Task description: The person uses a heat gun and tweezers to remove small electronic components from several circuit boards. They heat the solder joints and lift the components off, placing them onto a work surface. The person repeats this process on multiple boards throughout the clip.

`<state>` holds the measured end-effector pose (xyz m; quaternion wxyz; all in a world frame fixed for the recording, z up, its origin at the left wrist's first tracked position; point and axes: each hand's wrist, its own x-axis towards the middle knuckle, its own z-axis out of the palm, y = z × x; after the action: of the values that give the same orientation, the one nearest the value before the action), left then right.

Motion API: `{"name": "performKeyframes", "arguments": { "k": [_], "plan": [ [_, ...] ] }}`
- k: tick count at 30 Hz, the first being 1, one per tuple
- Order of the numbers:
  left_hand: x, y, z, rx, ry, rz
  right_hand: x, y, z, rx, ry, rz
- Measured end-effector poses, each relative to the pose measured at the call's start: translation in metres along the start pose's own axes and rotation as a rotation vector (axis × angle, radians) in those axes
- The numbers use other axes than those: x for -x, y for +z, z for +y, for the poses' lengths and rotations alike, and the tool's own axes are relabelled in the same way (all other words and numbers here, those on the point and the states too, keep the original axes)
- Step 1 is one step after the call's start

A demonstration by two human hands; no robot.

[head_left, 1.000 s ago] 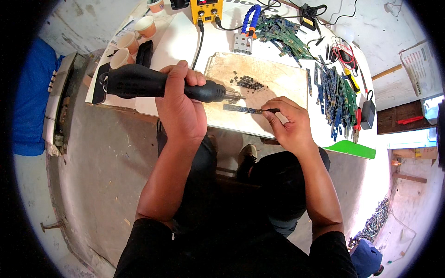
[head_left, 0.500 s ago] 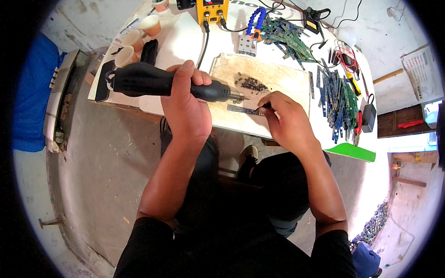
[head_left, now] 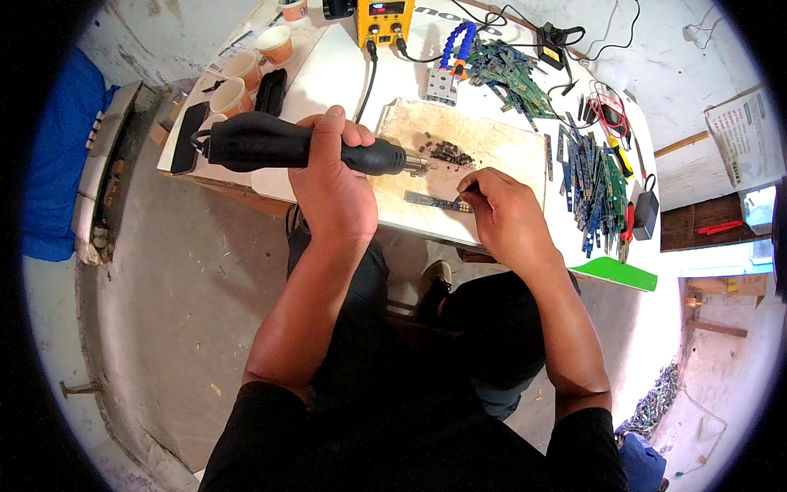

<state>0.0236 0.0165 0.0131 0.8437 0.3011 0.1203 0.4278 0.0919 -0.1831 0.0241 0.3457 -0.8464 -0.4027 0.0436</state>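
Note:
My left hand [head_left: 334,176] is wrapped round a black hot air gun [head_left: 262,143], its metal nozzle pointing right over the board. Close to the table's front edge lies a narrow dark circuit board strip [head_left: 433,202]. My right hand [head_left: 510,215] is closed in a pinch at the strip's right end. Something dark and thin shows at its fingertips, too hidden to name. Beyond the nozzle, a heap of small black components [head_left: 451,153] rests on a stained tan work board [head_left: 402,123].
Circuit board strips are piled at the right [head_left: 594,176] and at the back [head_left: 512,78]. A yellow soldering station [head_left: 384,29] stands at the back, its cable running forward. Paper cups [head_left: 275,45] and a phone [head_left: 190,135] sit at the left. Red-handled pliers [head_left: 628,220] lie near the right edge.
The view has shifted slightly. My right hand has drawn a little away from the strip, showing more of its right end. My left hand keeps the hot air gun in nearly the same place.

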Motion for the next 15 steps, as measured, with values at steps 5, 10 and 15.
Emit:
{"name": "performKeyframes", "arguments": {
  "k": [5, 10, 15],
  "plan": [
    [0.000, 0.001, 0.000, -0.008, 0.001, 0.021, 0.010, -0.006, 0.003, -0.024, -0.003, 0.060],
    [0.001, 0.004, 0.004, -0.004, -0.004, 0.033, 0.020, -0.030, 0.017, -0.012, -0.007, 0.251],
    [0.001, 0.004, 0.003, -0.021, 0.003, 0.031, -0.007, -0.071, 0.051, 0.133, 0.036, 0.493]
  ]
}}
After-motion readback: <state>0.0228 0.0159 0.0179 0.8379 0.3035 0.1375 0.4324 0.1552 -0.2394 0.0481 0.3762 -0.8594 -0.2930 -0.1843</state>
